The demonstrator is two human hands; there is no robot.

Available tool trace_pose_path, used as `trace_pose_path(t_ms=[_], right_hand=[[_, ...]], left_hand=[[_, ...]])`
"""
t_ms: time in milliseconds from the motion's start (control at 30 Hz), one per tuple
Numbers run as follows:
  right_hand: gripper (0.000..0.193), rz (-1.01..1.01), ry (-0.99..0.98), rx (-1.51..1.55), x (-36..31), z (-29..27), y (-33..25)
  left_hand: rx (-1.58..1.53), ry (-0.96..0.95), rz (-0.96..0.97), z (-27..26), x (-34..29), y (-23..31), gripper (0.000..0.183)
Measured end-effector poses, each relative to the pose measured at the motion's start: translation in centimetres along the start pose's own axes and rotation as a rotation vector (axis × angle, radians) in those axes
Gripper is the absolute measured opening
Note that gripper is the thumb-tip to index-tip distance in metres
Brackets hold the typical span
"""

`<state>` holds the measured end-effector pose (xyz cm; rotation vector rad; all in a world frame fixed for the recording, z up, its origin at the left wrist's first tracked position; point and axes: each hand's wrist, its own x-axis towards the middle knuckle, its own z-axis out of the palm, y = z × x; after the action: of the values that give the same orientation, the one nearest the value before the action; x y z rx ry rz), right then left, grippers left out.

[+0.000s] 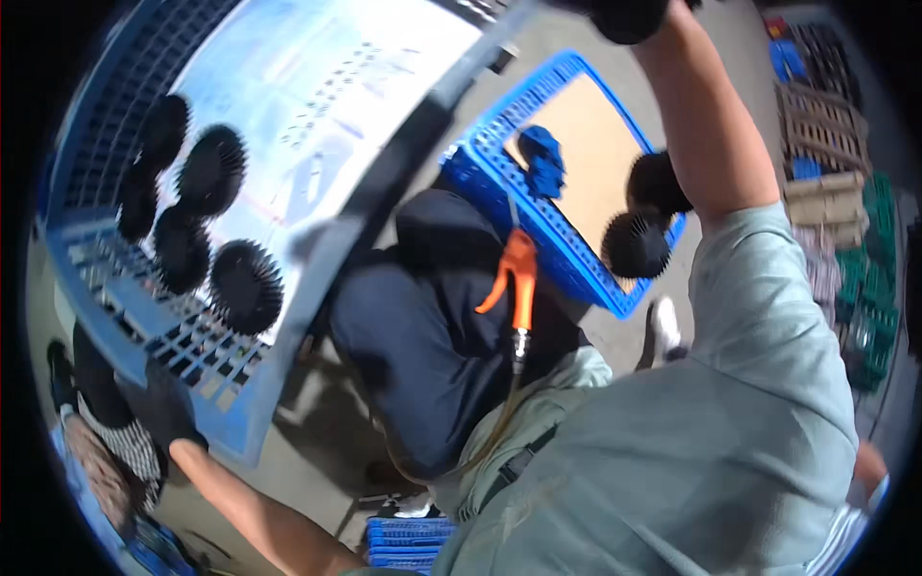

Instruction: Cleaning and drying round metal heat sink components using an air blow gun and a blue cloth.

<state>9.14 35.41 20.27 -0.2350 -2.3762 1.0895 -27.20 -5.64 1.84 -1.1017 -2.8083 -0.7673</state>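
Below me a grey concrete floor (615, 336) in bright light, with wooden pallets (819, 120) and green crates (869, 288) stacked at my right.

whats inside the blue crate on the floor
The blue crate holds a tan cardboard liner, a blue glove-like item and two black spiky round parts. Its far corner is hidden by the right arm.

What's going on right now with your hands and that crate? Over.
Left hand in black glove grips tilted blue crate. Right hand raised, black glove. Black ridged discs inside crate.
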Motion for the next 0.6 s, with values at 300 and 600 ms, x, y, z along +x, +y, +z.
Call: trace_pose_path(t_ms=[300, 600], right_hand=[[0.055, 0.984, 0.531, -0.982, -32.2, -10.7, 6.0], [0.048, 1.370, 0.721, -0.939, -53.9, 0.3, 5.5]], left_hand=[[0.952, -0.166, 0.418, -3.4, 3.0, -7.3, 0.050], [0.504, 0.312, 0.135, -0.2, -8.1, 23.8, 0.046]])
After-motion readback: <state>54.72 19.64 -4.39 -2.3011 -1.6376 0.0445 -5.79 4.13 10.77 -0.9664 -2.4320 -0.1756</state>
